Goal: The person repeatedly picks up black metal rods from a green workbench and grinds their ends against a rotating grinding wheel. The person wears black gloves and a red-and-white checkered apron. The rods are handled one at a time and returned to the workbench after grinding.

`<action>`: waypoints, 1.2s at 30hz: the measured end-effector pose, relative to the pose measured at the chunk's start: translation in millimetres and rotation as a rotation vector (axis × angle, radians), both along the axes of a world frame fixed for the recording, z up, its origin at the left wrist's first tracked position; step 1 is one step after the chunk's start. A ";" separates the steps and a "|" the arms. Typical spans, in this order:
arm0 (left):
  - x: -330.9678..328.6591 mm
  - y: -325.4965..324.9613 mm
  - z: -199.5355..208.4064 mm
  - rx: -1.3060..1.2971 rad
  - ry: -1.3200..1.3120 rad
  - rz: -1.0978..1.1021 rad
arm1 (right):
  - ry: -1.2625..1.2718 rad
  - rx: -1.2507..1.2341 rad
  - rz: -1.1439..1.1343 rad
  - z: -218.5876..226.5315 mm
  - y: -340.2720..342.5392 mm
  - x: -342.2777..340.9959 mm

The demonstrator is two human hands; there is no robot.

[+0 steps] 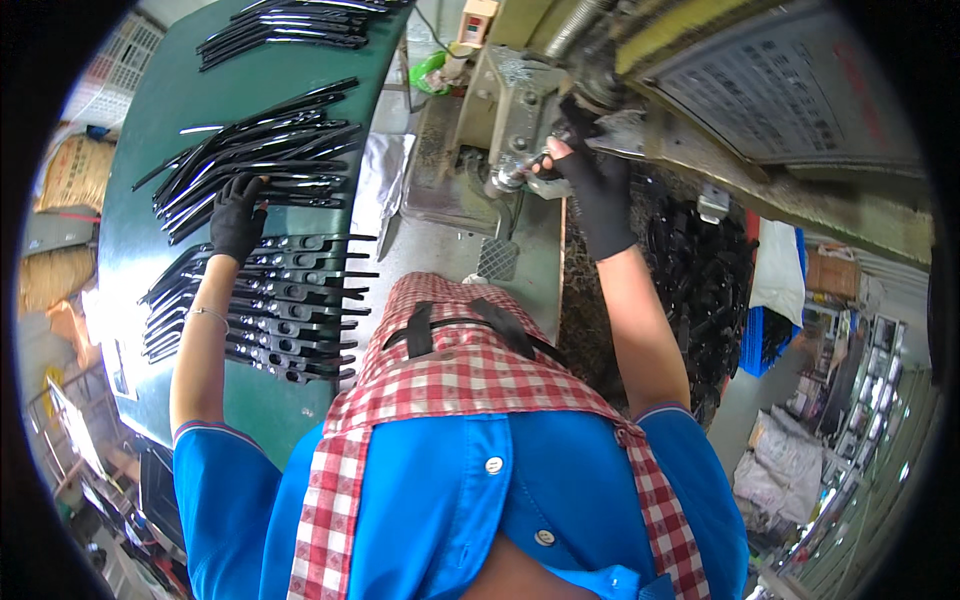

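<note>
On the green table [190, 135], my left hand [238, 215], in a black fingerless glove, curls over the near end of a loose pile of glossy black bars [270, 135]. Its bare thumb and fingertip press against the bars. My right hand [590, 185], gloved the same way, reaches to the metal machine head [515, 170]. Those fingers are bent inward around something dark beside a metal fitting; what they hold is hidden. Just nearer than my left hand lies a neat row of black arms with holes [290, 310], their thin ends pointing right.
More black bars [290, 25] lie at the table's far end. A ridged pedal [497, 259] sits below the machine. Right of my right forearm is a heap of black parts [690, 270], then a blue crate [765, 340]. A large machine panel [780, 90] overhangs the far right.
</note>
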State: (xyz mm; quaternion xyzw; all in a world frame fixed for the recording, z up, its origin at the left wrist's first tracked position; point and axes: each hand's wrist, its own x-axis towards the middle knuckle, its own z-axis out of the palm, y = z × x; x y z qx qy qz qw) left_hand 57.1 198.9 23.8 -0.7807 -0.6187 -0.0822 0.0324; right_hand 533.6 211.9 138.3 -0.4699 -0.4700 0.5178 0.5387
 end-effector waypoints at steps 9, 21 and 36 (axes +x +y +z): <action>-10.0 -10.9 10.6 -0.027 0.015 0.057 | -1.255 0.147 -0.499 -217.6 71.9 248.8; 61.4 -8.0 95.5 -0.055 -0.028 -0.271 | -1.173 -0.106 -0.302 -212.3 47.4 313.2; 200.7 14.4 141.3 -0.226 -0.374 -0.677 | -1.124 0.163 0.306 30.5 -66.8 70.4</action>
